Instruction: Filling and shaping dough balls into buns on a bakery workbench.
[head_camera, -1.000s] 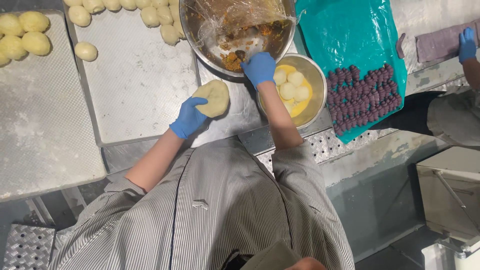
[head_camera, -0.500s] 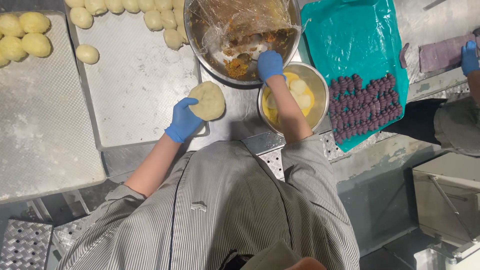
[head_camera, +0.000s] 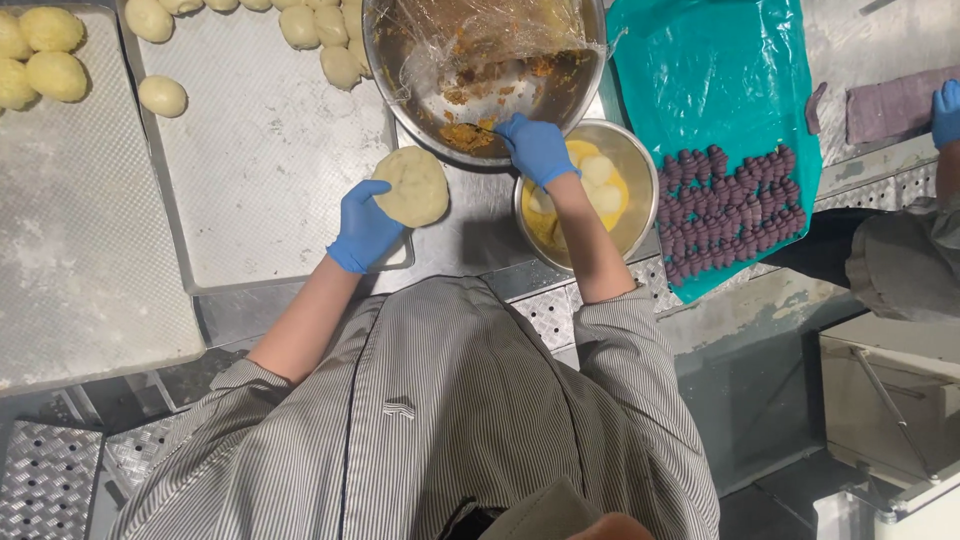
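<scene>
Both of my hands wear blue gloves. My left hand (head_camera: 363, 225) holds a flattened pale dough disc (head_camera: 411, 185) over the corner of a metal tray (head_camera: 260, 150). My right hand (head_camera: 536, 147) grips a thin utensil (head_camera: 478, 127) whose tip reaches into orange-brown filling inside a large steel bowl (head_camera: 590, 70) partly covered with plastic film. Right under that wrist sits a small steel bowl (head_camera: 635, 165) of yellow liquid holding pale round pieces.
Shaped dough balls (head_camera: 300, 25) line the tray's far edge, and more lie on a second tray (head_camera: 80, 250) at left. A teal sheet (head_camera: 720, 90) carries rows of purple pieces (head_camera: 725, 215). Another person's blue-gloved hand (head_camera: 945, 110) is at the right edge.
My right hand has moved from the small yellow bowl up to the large bowl's rim and into the filling. My left hand stays holding the dough disc.
</scene>
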